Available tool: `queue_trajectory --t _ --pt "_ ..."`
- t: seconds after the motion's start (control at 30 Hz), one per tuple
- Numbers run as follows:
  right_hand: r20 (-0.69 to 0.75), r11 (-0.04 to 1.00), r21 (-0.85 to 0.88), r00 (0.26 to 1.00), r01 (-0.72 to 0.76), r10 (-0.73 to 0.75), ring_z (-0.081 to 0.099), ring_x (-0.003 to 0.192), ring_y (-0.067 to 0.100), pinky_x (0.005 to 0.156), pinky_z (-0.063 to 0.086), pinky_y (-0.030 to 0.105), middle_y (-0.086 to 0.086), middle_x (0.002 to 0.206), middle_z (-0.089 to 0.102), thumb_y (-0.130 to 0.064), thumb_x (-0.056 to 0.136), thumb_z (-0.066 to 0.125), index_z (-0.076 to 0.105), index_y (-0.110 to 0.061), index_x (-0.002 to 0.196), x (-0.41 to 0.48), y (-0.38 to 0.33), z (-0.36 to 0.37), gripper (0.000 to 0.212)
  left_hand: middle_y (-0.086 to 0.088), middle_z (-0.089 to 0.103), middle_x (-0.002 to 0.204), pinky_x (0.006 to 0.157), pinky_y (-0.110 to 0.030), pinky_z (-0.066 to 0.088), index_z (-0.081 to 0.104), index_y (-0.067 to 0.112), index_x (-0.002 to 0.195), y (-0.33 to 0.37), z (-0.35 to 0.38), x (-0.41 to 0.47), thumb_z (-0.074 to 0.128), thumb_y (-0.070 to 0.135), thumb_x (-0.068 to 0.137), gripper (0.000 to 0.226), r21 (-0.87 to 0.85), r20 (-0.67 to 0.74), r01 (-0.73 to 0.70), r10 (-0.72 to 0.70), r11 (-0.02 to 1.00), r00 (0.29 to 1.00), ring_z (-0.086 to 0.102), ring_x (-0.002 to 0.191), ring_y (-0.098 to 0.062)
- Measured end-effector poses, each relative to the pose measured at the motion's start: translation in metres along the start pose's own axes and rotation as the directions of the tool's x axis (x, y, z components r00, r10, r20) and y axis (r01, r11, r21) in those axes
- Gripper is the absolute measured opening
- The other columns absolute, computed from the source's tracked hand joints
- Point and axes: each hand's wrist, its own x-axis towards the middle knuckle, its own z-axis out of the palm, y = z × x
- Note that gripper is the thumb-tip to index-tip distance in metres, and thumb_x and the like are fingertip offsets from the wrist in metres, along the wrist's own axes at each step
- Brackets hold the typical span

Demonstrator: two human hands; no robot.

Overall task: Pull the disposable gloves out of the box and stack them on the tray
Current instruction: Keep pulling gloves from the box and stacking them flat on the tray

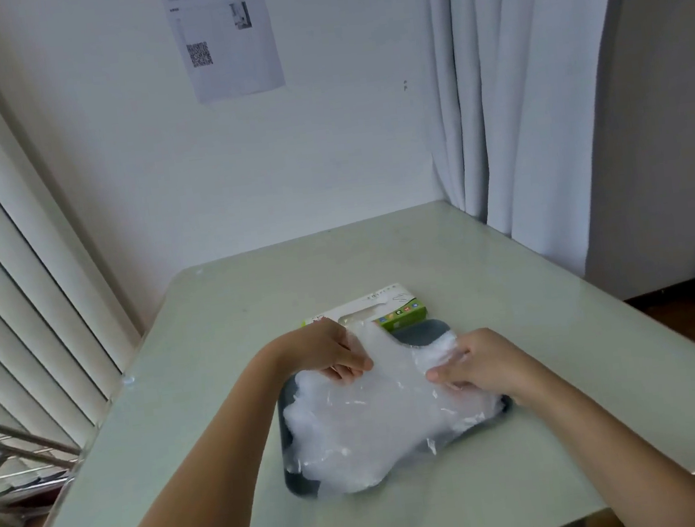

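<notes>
L hand (330,352), fingers curled, pinches the top edge of the clear gloves (376,420). The gloves lie heaped on the dark tray (421,333) mid-table (181,412) and spill over its front rim. The box (390,311) sits just behind the tray, w/ film at its slot. R hand (483,365) pinches the heap's right side. The hands are apart.
</notes>
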Motion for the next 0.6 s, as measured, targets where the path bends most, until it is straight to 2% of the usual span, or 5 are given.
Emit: queue_trajectory --t 0.17,0.3,0.43,0.53,0.6 --pt "-0.020 0.985 -0.130 0.993 0.111 -0.115 0.053 0.055 -0.003 0.053 0.039 0.011 -0.012 0.050 0.059 -0.013 0.073 0.073 0.065 -0.023 0.063 0.002 0.001 0.003 0.017 -0.003 0.071 0.091 0.076 -0.022 0.057 0.070 0.008 0.097 -0.002 0.003 0.009 0.069 0.030 0.088 0.024 0.060 -0.008 -0.025 0.025 0.998 1.000 0.069 0.083 -0.013" --pt "-0.003 0.974 -0.163 0.987 0.160 -0.162 0.058 0.067 0.000 0.059 0.042 0.011 -0.008 0.071 0.067 -0.013 0.077 0.071 0.063 -0.026 0.065 0.003 0.004 0.005 0.019 0.009 0.068 0.103 0.080 -0.028 0.054 0.065 0.026 0.104 0.010 0.006 0.016 0.051 0.061 0.089 0.041 0.049 -0.125 -0.142 0.147 0.989 0.981 0.064 0.092 -0.013" --pt "0.006 0.969 -0.177 0.984 0.175 -0.177 0.053 0.062 -0.002 0.054 0.039 0.009 -0.007 0.076 0.067 -0.014 0.079 0.072 0.063 -0.026 0.067 0.006 0.005 0.006 0.018 0.014 0.071 0.093 0.081 -0.024 0.041 0.067 0.026 0.104 0.038 0.023 0.026 0.040 0.071 0.088 0.055 0.028 -0.029 -0.147 0.148 0.989 0.989 0.057 0.085 -0.004" --pt "0.004 0.967 -0.187 0.985 0.172 -0.174 0.055 0.061 -0.002 0.055 0.039 0.010 -0.007 0.074 0.068 -0.014 0.078 0.072 0.064 -0.025 0.067 0.007 0.006 0.007 0.018 0.007 0.071 0.092 0.091 -0.025 0.042 0.068 0.021 0.100 0.050 0.038 0.036 0.039 0.078 0.081 0.067 0.101 0.045 -0.133 0.129 0.986 0.991 0.060 0.093 -0.009" --pt "0.002 0.974 -0.162 0.987 0.157 -0.158 0.056 0.052 -0.005 0.051 0.038 0.009 -0.008 0.064 0.065 -0.011 0.079 0.071 0.063 -0.022 0.067 0.009 0.006 0.008 0.018 0.004 0.066 0.100 0.092 -0.025 0.040 0.066 0.022 0.113 0.053 0.044 0.040 0.036 0.077 0.084 0.068 0.175 0.062 -0.133 0.124 0.975 0.990 0.056 0.102 -0.014"
